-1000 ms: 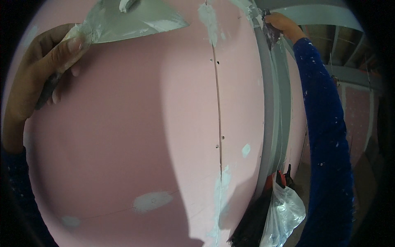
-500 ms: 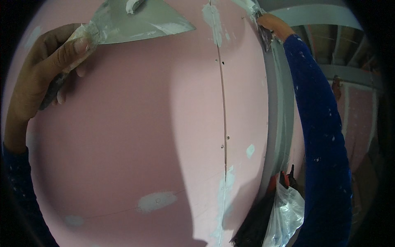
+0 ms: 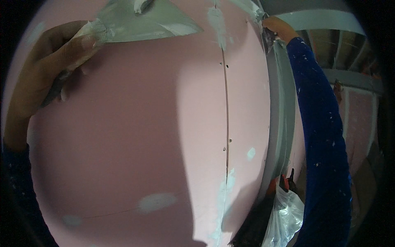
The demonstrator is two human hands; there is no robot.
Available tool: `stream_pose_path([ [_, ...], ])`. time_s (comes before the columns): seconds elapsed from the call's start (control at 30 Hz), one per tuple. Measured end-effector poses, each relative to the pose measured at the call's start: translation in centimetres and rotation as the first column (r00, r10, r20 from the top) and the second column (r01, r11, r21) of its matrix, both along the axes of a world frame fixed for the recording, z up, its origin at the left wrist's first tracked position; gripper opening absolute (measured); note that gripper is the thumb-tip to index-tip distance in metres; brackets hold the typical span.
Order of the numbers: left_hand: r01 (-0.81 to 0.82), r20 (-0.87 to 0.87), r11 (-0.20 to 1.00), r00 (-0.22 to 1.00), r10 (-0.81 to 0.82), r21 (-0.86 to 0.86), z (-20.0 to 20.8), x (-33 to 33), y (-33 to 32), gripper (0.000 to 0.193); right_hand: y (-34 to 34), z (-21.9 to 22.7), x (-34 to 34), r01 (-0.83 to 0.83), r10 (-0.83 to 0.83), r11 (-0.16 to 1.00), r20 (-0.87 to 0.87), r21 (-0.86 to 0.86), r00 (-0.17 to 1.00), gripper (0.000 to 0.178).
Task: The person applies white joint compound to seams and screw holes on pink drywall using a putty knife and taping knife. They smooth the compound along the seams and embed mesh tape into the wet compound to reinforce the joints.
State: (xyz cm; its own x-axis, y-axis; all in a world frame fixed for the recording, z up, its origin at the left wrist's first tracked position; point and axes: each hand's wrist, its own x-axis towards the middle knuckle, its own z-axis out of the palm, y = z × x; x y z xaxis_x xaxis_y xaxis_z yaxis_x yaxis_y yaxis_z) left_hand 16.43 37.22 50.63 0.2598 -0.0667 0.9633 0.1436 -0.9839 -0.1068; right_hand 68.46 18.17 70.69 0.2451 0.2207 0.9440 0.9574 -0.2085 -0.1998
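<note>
My left hand (image 3: 61, 55) is closed round the handle of a wide putty knife (image 3: 148, 22), held in front of the pink board. A lump of white joint compound (image 3: 142, 5) sits on its blade. At the upper right, my right hand (image 3: 280, 28) is closed on a small scraper (image 3: 268, 40) at the board's right edge; part of it is hidden. The pink plasterboard (image 3: 123, 123) fills most of the view. Down it runs an open seam (image 3: 226, 103), with compound over its upper (image 3: 216, 24) and lower stretches and screw holes beside it.
Filled patches (image 3: 156, 202) dot the board. Beyond its right edge stands a grey metal stud (image 3: 282, 119). Low on the right hangs a clear plastic bag (image 3: 286, 214), beside a dark item with red and black parts. Another pink board (image 3: 358, 123) and ceiling framing lie farther back.
The view has shifted slightly, with the seam and holes a little lower and farther right. The wide putty knife has moved slightly right. Both hands keep their grips.
</note>
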Motion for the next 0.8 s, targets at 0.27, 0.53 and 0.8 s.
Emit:
stream_pose_path([
  [0.27, 0.033, -0.02, 0.999, 0.999, -0.033, -0.037, -0.2, 0.3, -0.8, 0.057, -2.2, 1.3, 0.4, 0.151, -0.148, 0.988, 0.162, -0.007, 0.976, 0.023],
  [0.53, -0.014, -0.023, 1.0, 1.0, 0.015, 0.027, 0.1, -0.2, -0.5, 0.058, -0.1, 0.9, 1.9, 0.068, -0.057, 0.997, 0.314, -0.023, 0.948, 0.038],
  [0.8, -0.056, -0.083, 0.997, 0.995, 0.051, -0.059, 0.4, 0.0, -1.0, 0.058, -2.2, 1.3, -1.1, 0.131, -0.132, 0.991, 0.055, 0.027, 0.99, 0.032],
])
